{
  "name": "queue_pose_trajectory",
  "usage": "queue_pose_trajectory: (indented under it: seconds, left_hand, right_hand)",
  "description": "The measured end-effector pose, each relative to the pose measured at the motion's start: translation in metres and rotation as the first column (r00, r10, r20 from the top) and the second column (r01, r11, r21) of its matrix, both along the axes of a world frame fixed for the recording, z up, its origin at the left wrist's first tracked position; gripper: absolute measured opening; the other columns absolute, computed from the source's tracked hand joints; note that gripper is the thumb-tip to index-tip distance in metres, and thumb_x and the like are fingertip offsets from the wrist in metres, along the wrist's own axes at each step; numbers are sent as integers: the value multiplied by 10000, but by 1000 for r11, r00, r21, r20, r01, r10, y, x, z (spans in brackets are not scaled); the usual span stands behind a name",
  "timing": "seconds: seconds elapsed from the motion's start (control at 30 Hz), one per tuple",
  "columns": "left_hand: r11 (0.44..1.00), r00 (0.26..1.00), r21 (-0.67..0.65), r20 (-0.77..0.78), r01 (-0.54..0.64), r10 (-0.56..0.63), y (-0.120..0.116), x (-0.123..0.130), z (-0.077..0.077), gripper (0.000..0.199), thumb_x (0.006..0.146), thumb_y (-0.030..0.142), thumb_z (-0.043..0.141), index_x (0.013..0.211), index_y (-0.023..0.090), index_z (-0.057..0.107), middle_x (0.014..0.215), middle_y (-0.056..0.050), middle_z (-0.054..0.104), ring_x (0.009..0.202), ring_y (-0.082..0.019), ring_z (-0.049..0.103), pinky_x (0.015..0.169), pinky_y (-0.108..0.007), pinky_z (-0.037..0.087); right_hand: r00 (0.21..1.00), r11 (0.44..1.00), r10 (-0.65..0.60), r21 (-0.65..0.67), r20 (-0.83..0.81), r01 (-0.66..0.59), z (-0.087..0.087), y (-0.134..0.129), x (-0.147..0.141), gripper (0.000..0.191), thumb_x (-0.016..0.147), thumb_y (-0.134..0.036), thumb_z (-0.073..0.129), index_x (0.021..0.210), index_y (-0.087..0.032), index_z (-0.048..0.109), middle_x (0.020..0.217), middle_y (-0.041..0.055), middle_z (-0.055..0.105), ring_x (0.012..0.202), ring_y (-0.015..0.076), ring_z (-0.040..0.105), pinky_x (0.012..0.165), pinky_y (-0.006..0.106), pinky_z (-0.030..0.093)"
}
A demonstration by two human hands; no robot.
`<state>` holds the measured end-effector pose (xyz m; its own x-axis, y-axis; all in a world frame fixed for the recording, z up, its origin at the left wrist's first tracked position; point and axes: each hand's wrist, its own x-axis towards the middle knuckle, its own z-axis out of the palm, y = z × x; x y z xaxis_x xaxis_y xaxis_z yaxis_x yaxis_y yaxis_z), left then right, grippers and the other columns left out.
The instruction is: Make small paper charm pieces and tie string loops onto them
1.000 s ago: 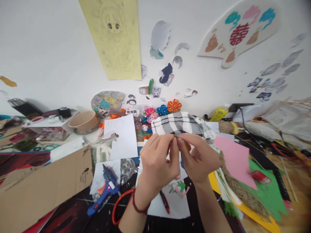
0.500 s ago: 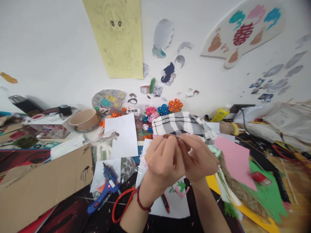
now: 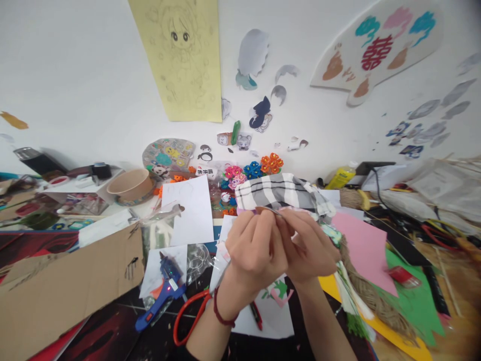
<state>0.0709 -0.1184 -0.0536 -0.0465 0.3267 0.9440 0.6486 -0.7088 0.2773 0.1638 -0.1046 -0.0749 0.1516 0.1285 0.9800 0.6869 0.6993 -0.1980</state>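
My left hand [image 3: 257, 250] and my right hand [image 3: 311, 246] meet in the middle, knuckles close together, both with curled fingers. Between their fingertips they pinch a small thin piece [image 3: 277, 213], brown and grey at the edge that shows; most of it is hidden by the fingers. Under them lies a white sheet [image 3: 274, 321] with green and pink paper scraps [image 3: 280, 292] and a dark pen with red parts [image 3: 256, 316]. Scissors with red handles [image 3: 180, 321] lie partly beneath my left forearm. A blue glue gun [image 3: 165, 291] rests left of them.
Cardboard [image 3: 75, 281] covers the left side. A checked cloth [image 3: 285, 190] lies behind my hands, beside pipe-cleaner flowers [image 3: 252, 170]. On the right are pink paper [image 3: 363, 245], green paper [image 3: 417, 301] and a twine bundle [image 3: 370, 291]. A brown bowl [image 3: 129, 186] stands at the back left.
Hardly anything differs. Both hands keep the same pinch on the small piece, with only a tiny shift of the left hand to the right.
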Motion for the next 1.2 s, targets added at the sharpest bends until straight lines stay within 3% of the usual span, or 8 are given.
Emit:
queue_pose_trajectory:
  seconds: [0.27, 0.57, 0.8, 1.0, 1.2]
  left_hand:
    - [987, 988, -65, -49, 144, -148, 4, -12, 4, 166, 848, 10, 500, 806, 159, 561, 567, 38, 392, 515, -119, 335, 488, -280, 272]
    - [999, 996, 31, -89, -3, 6, 6, -5, 0, 178, 825, -22, 502, 807, 150, 542, 571, 31, 388, 533, -132, 300, 503, -297, 262]
    - [996, 994, -25, -64, 91, -93, 4, -8, 2, 184, 849, 2, 478, 797, 167, 542, 555, 37, 380, 509, -124, 319, 487, -287, 255]
    - [999, 996, 42, -91, 7, -3, 5, -6, -1, 168, 837, -4, 487, 840, 155, 545, 569, 20, 443, 514, -128, 343, 502, -290, 284]
    - [996, 993, -29, -82, 85, -87, 3, -6, 0, 185, 840, -13, 488, 810, 163, 533, 570, 30, 412, 521, -123, 317, 490, -289, 260]
  right_hand:
    - [996, 990, 83, -115, -16, -84, 7, -2, 2, 168, 831, -51, 654, 925, -187, 685, 767, 14, 706, 643, 121, 643, 578, 226, 530]
    - [998, 997, 45, -66, 35, -43, 5, -2, 4, 187, 825, -42, 660, 943, -185, 689, 792, 17, 720, 717, 148, 686, 701, 267, 574]
    - [997, 996, 72, -44, 4, -72, 5, 0, 3, 208, 827, -48, 658, 965, -199, 696, 780, 18, 715, 698, 160, 681, 648, 279, 571]
    - [998, 998, 54, -20, 14, -54, 5, -1, 5, 221, 816, -40, 667, 964, -202, 699, 785, 15, 722, 711, 161, 690, 674, 286, 587]
    - [999, 999, 42, -27, -8, -42, 4, 0, 5, 192, 826, -54, 664, 946, -200, 699, 771, 15, 717, 689, 155, 683, 635, 275, 580]
